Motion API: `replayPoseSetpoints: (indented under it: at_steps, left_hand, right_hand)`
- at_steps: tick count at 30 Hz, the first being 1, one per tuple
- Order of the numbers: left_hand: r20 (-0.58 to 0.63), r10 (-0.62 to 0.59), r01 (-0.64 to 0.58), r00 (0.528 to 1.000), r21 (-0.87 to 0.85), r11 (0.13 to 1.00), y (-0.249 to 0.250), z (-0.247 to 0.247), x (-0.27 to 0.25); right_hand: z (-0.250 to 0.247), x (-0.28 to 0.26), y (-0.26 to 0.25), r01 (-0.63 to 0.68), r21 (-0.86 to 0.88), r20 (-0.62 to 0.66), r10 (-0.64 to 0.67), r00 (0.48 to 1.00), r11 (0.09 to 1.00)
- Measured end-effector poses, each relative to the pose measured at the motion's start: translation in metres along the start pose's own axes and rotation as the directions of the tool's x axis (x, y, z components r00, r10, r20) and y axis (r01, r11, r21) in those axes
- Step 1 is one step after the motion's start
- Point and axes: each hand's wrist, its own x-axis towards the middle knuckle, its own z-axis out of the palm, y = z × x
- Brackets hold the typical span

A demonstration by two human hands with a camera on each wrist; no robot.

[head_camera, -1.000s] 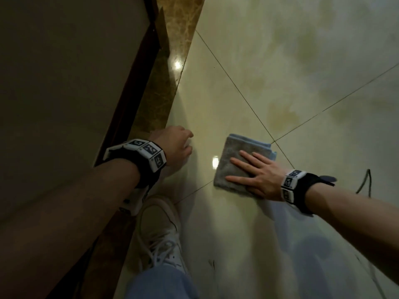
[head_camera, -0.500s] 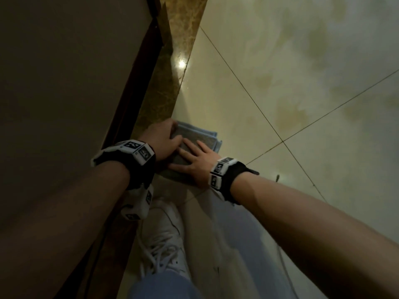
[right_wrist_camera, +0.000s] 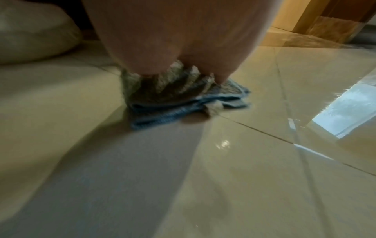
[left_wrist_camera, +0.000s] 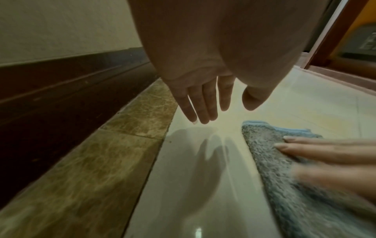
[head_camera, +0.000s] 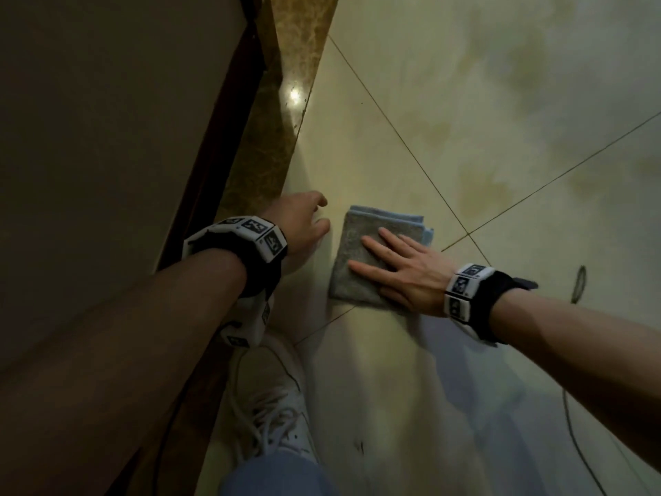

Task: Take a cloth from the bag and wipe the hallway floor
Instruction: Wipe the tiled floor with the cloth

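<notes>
A folded grey cloth (head_camera: 361, 245) with a blue edge lies flat on the glossy cream floor tiles (head_camera: 447, 102). My right hand (head_camera: 400, 270) presses on it with straight, spread fingers. In the left wrist view those fingers (left_wrist_camera: 317, 149) lie across the cloth (left_wrist_camera: 270, 154). The right wrist view shows the cloth (right_wrist_camera: 179, 98) bunched under my palm. My left hand (head_camera: 304, 223) hovers just left of the cloth, above the floor, fingers straight and relaxed (left_wrist_camera: 205, 104), holding nothing. No bag is in view.
A brown marble border strip (head_camera: 279, 119) and a dark wooden baseboard (head_camera: 214, 145) run along the wall on the left. My white sneaker (head_camera: 272, 399) stands just behind the hands. A thin dark cable (head_camera: 577, 284) lies on the tiles at right.
Half a second ago the right hand had slid the cloth left, against my left hand near the border strip; now it has slid back to the right. The left hand stayed near the border.
</notes>
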Motion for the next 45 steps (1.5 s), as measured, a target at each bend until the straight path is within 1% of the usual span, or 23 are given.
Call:
replayPoseSetpoints:
  at_steps: [2,4,6,9,11,13,15,17,19,20,23,27,29,31,34,36,39,40,42,43,45]
  left_hand:
    - [-0.005,-0.005,0.005,1.0,-0.005,1.0,-0.004,-0.001,0.002]
    - [-0.023,-0.006,0.005,1.0,-0.008,1.0,-0.009,-0.002,0.005]
    - [-0.047,-0.009,0.008,0.999,-0.019,1.0,-0.014,-0.002,0.005]
    - [-0.08,0.0,-0.002,0.997,-0.018,1.0,-0.021,0.0,0.004]
    - [-0.084,0.01,-0.008,0.996,0.022,1.0,-0.029,0.002,0.004]
    - [-0.081,0.002,0.004,0.997,0.064,0.998,-0.036,0.002,0.004]
    - [-0.087,-0.004,0.011,0.996,0.083,0.997,-0.037,0.003,0.004]
    - [-0.105,0.015,-0.003,0.994,0.111,0.994,-0.031,0.004,0.005]
    - [-0.086,0.045,-0.032,0.995,0.152,0.988,-0.019,0.009,0.006]
    - [-0.068,0.065,-0.053,0.996,0.167,0.985,-0.01,0.013,0.008]
    - [-0.025,0.117,-0.112,0.993,0.166,0.98,0.021,0.022,0.017]
    - [0.029,0.16,-0.162,0.987,0.184,0.97,0.059,0.025,0.027]
    - [0.039,0.179,-0.183,0.983,0.185,0.966,0.067,0.024,0.03]
    - [0.035,0.188,-0.191,0.982,0.18,0.965,0.067,0.022,0.031]
    - [0.006,0.171,-0.17,0.985,0.166,0.971,0.054,0.021,0.03]
    - [-0.02,0.158,-0.153,0.987,0.153,0.976,0.039,0.021,0.028]
    - [-0.072,0.155,-0.146,0.985,0.115,0.983,0.017,0.019,0.024]
    - [-0.088,0.157,-0.148,0.984,0.101,0.984,0.012,0.019,0.021]
    - [-0.095,0.163,-0.156,0.982,0.076,0.985,0.006,0.018,0.016]
    - [-0.096,0.168,-0.162,0.981,0.069,0.984,0.003,0.018,0.013]
    - [-0.105,0.169,-0.164,0.98,0.053,0.985,-0.002,0.016,0.006]
  right_hand:
    - [0.0,0.016,-0.018,-0.039,0.031,0.018,0.039,0.999,0.999]
    - [-0.002,0.038,-0.032,-0.091,0.043,-0.014,0.091,0.996,0.995]
    - [-0.01,0.065,-0.039,-0.085,0.022,-0.048,0.086,0.995,0.996]
    - [-0.031,0.104,-0.045,-0.056,-0.023,-0.015,0.055,0.998,0.998]
    - [-0.043,0.123,-0.051,-0.062,-0.041,0.008,0.063,0.998,0.997]
    - [-0.049,0.131,-0.054,-0.083,-0.013,-0.001,0.083,0.997,0.997]
    - [-0.049,0.121,-0.051,-0.086,0.022,-0.063,0.087,0.994,0.996]
    - [-0.04,0.103,-0.039,-0.06,0.044,-0.12,0.065,0.991,0.997]
    - [-0.029,0.08,-0.027,-0.041,0.043,-0.158,0.047,0.986,0.998]
    - [-0.023,0.068,-0.019,-0.054,0.065,-0.142,0.062,0.988,0.996]
    - [0.0,0.03,0.006,-0.121,0.07,-0.034,0.124,0.992,0.99]
    - [0.019,-0.017,0.031,-0.177,0.064,-0.013,0.178,0.984,0.982]
    - [0.022,-0.031,0.037,-0.184,0.019,0.043,0.183,0.982,0.983]
    - [0.017,-0.031,0.035,-0.187,0.017,0.082,0.185,0.979,0.982]
    - [0.002,-0.005,0.017,-0.19,0.058,0.1,0.184,0.978,0.98]
    - [-0.01,0.022,0.0,-0.169,0.043,0.08,0.165,0.983,0.985]
    - [-0.036,0.066,-0.029,-0.135,0.064,0.097,0.128,0.987,0.989]
    - [-0.046,0.08,-0.038,-0.145,0.087,0.102,0.136,0.986,0.986]
    - [-0.061,0.099,-0.052,-0.224,0.175,0.065,0.216,0.974,0.959]
    - [-0.063,0.107,-0.056,-0.258,0.201,0.044,0.255,0.966,0.945]
    - [-0.055,0.116,-0.056,-0.262,0.22,0.015,0.265,0.964,0.94]
